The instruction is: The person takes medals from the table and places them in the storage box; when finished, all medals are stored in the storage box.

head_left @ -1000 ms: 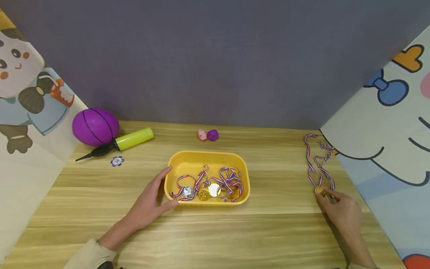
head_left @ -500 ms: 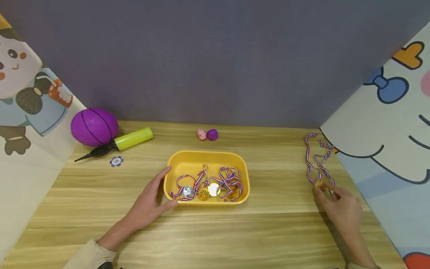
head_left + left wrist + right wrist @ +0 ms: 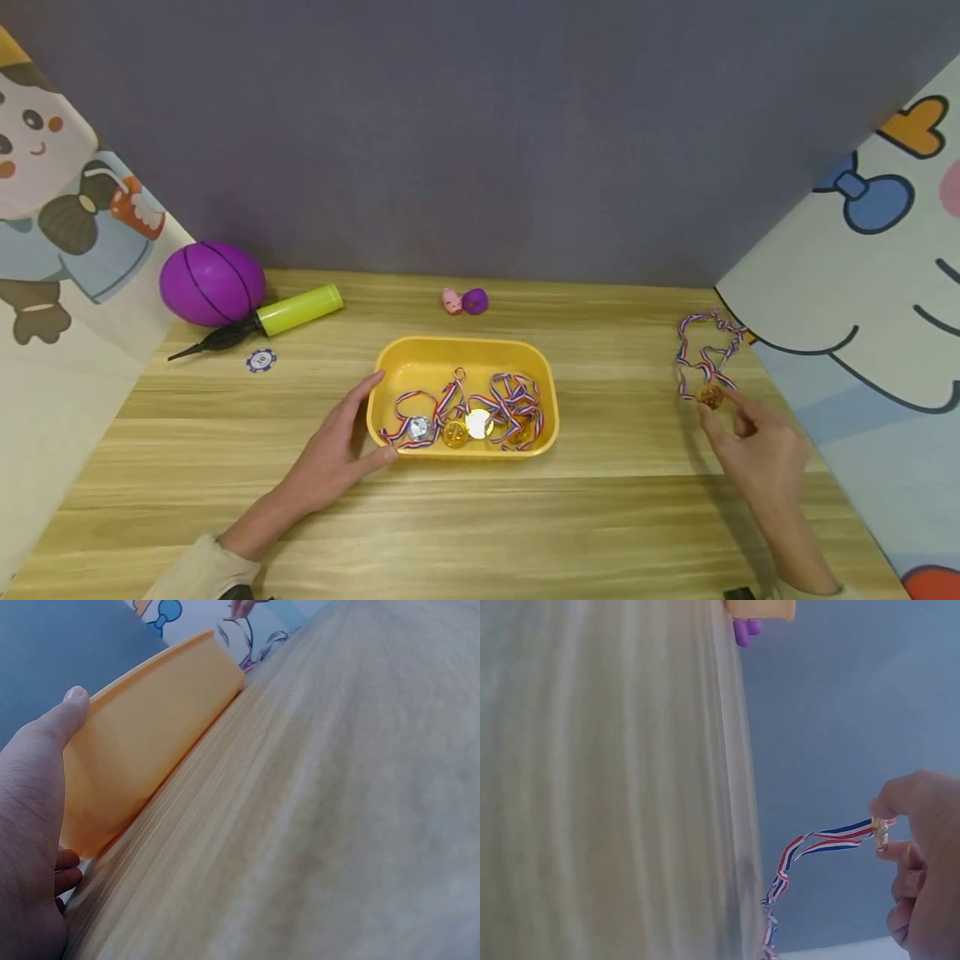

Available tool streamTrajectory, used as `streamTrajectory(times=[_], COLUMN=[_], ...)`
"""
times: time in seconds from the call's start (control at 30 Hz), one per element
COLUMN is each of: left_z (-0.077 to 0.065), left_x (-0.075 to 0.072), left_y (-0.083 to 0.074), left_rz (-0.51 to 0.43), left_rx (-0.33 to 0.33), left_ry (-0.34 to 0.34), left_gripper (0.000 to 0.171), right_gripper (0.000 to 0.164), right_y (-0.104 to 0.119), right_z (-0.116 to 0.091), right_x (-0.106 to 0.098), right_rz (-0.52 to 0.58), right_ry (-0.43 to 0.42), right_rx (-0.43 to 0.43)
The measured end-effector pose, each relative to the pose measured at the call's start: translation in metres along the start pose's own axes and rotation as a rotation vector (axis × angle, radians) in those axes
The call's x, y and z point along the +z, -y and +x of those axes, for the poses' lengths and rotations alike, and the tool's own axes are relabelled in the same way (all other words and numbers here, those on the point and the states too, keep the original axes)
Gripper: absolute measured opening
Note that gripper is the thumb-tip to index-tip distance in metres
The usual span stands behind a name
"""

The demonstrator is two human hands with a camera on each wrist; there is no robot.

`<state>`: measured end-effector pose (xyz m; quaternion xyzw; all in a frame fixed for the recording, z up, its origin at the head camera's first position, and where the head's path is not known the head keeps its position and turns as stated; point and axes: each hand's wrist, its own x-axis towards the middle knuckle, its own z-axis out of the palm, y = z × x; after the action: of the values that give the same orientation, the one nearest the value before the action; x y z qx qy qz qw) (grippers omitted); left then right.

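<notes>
My right hand (image 3: 757, 450) pinches a gold medal (image 3: 709, 396) between thumb and fingers, above the table. Its red, white and blue ribbon (image 3: 832, 841) trails down to the tabletop in the right wrist view. In the head view, my left hand (image 3: 330, 454) holds the left end of a yellow plastic tray (image 3: 465, 348), thumb at the near corner and fingers round the end wall. Inside the tray lie a silver medal (image 3: 419, 429), gold medals (image 3: 454, 433) and tangled striped ribbons (image 3: 513, 400). The left wrist view shows the tray's side wall, its bottom on the table.
A purple ball (image 3: 212, 283) sits at the back left beside a yellow-green hand pump (image 3: 300, 311) with a black nozzle. Near them lies a blue-and-white poker chip (image 3: 262, 360). Small pink (image 3: 452, 301) and purple (image 3: 475, 301) toys stand behind the tray. Printed panels and a grey wall (image 3: 480, 167) enclose the table.
My right hand has raised the gold medal off the table and moved slightly away from me, drawing part of its ribbon up. The left hand and the tray have stayed in place.
</notes>
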<state>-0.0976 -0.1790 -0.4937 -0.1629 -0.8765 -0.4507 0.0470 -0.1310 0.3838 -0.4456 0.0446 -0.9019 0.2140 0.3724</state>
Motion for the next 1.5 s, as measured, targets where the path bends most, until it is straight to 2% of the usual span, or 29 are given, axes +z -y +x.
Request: streamTrajectory(times=[0.47, 0.67, 1.07, 1.5], left_z=[-0.001, 0.000, 0.000, 0.000], left_x=[0.000, 0.000, 0.000, -0.001], left_y=[0.001, 0.001, 0.001, -0.001], left_rz=[0.011, 0.014, 0.020, 0.025], left_rx=[-0.003, 0.003, -0.001, -0.016], left_ry=[-0.003, -0.001, -0.002, 0.003], left_gripper=[0.109, 0.109, 0.109, 0.109], right_gripper=[0.035, 0.037, 0.039, 0.035], right_y=[0.025, 0.036, 0.071, 0.106], right_z=[0.010, 0.019, 0.049, 0.068], right_x=[0.012, 0.009, 0.010, 0.019], right_rz=[0.095, 0.146, 0.343, 0.463], right_ry=[-0.056, -0.045, -0.124, -0.168], right_rx=[-0.123, -0.112, -0.141, -0.168])
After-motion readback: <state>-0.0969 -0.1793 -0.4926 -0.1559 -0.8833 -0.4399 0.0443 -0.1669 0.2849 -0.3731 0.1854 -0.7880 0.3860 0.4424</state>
